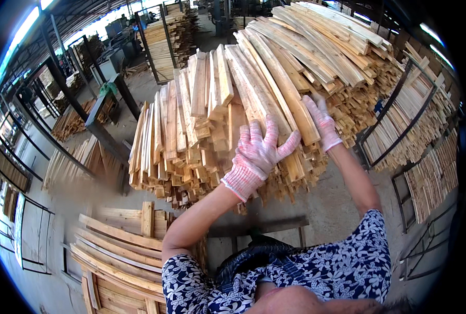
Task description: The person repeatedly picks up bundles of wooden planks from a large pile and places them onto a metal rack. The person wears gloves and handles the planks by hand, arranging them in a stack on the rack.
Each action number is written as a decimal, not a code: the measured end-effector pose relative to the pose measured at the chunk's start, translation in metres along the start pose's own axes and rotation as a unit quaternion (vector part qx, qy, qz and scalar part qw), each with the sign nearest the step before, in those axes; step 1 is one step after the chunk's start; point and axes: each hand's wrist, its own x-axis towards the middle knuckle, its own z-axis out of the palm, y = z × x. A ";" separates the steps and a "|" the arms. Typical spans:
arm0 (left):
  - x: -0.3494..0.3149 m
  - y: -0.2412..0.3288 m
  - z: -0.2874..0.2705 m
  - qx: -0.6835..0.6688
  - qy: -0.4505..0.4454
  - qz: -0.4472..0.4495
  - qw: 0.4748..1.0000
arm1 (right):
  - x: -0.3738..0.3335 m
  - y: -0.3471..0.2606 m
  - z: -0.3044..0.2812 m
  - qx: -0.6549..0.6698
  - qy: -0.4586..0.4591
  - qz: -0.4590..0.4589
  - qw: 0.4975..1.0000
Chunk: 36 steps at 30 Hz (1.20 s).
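Both my hands wear white-and-pink knitted gloves. My left hand [256, 152] lies palm down with fingers spread over the near ends of wooden strips [264, 99] on a large stack. To its right, my right hand [323, 124] rests along the right side of a long strip [302, 112]. Its fingers are stretched out and slightly blurred, and no grip around the strip shows. The strips point away from me, their cut ends uneven at the near side.
A lower pile of boards [123, 246] stands at the near left. Dark metal racks [395, 120] with more strips are on the right. A metal post frame [104, 131] rises on the left. Further timber stacks [162, 42] stand behind on the concrete floor [49, 251].
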 end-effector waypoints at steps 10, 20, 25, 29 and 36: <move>-0.036 -0.063 -0.020 -0.792 -0.060 -0.545 0.267 | -0.035 0.005 0.025 0.161 -0.084 0.073 0.981; -0.030 -0.012 -0.042 -0.808 -0.042 -0.487 0.327 | -0.113 0.000 0.029 0.227 -0.176 0.091 0.953; -0.064 -0.002 -0.063 -0.823 -0.074 -0.465 0.318 | -0.154 0.012 0.016 0.127 -0.161 0.059 0.977; -0.079 0.019 0.000 -0.737 -0.104 -0.501 0.442 | -0.143 0.123 0.023 0.109 -0.036 0.032 0.993; -0.113 0.023 -0.071 -0.635 -0.107 -0.474 0.601 | -0.215 0.074 0.050 0.208 -0.079 0.092 0.970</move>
